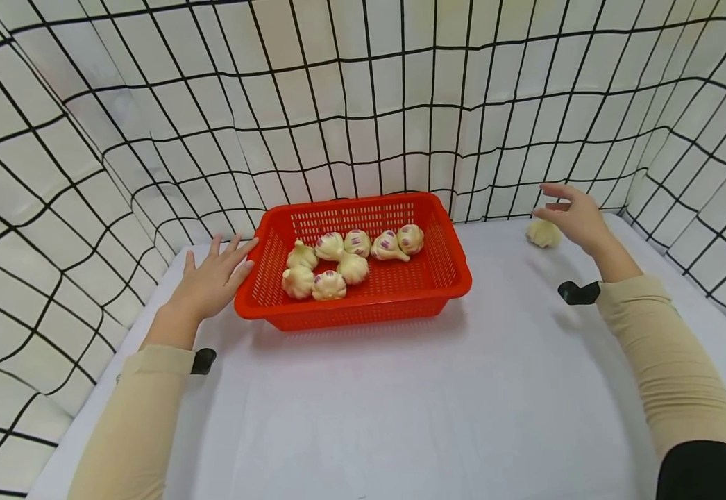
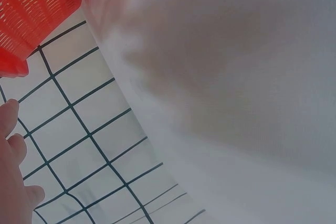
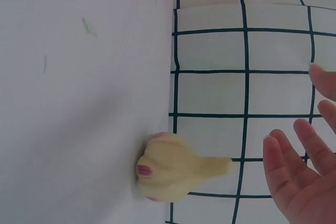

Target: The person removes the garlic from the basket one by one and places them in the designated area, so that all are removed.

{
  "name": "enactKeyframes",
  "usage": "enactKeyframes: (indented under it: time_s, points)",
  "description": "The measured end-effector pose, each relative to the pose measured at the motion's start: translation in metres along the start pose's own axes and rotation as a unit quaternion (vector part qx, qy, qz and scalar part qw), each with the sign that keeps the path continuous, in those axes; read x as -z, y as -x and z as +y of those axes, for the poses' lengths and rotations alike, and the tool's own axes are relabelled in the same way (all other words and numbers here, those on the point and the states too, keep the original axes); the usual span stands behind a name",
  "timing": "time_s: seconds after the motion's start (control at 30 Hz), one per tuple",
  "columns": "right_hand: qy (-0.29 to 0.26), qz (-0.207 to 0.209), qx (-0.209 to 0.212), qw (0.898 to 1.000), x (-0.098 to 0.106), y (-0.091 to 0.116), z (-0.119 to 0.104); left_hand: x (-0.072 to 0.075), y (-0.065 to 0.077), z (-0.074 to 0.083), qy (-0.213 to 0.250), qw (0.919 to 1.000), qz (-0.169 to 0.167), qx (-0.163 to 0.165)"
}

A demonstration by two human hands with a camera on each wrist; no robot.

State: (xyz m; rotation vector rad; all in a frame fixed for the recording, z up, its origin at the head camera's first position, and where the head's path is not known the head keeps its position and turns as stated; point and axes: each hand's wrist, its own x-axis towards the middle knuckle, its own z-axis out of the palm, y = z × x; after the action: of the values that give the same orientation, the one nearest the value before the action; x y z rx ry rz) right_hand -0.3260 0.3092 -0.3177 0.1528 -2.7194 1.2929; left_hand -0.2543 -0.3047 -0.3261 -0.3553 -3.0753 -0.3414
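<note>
A red plastic basket point(image 1: 363, 312) stands on the white table and holds several garlic bulbs point(image 1: 328, 285), pale with purple streaks. At its left rim is my left hand point(image 1: 209, 281), fingers spread, fingertips right at the edge; the left wrist view catches the basket's slotted wall point(image 2: 42, 3) and a few fingers point(image 2: 16, 148). Over by the back right of the table, my right hand point(image 1: 572, 219) hovers with thumb and fingers apart, holding nothing. Just beneath it lies a single garlic bulb point(image 1: 543, 234). In the right wrist view this bulb point(image 3: 165, 169) shows its stem pointing toward the hand.
A black wire grid point(image 1: 363, 104) over white sheeting rises behind the table and along both sides. The white tabletop point(image 1: 363, 403) extends in front of the basket and between it and the lone bulb. Black wrist straps point(image 1: 578, 293) sit at both cuffs.
</note>
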Motion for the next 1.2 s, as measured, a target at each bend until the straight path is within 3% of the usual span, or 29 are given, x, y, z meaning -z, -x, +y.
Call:
enactKeyframes:
  time_s: [0.5, 1.2]
  points:
    - [-0.002, -0.041, 0.063, 0.997, -0.022, -0.006, -0.054, -0.001, 0.001, 0.000, -0.001, 1.0000, -0.001, 0.000]
    - [0.023, -0.114, 0.134, 0.984, -0.047, -0.021, -0.121, -0.001, 0.000, -0.001, 0.004, 1.0000, 0.004, -0.001]
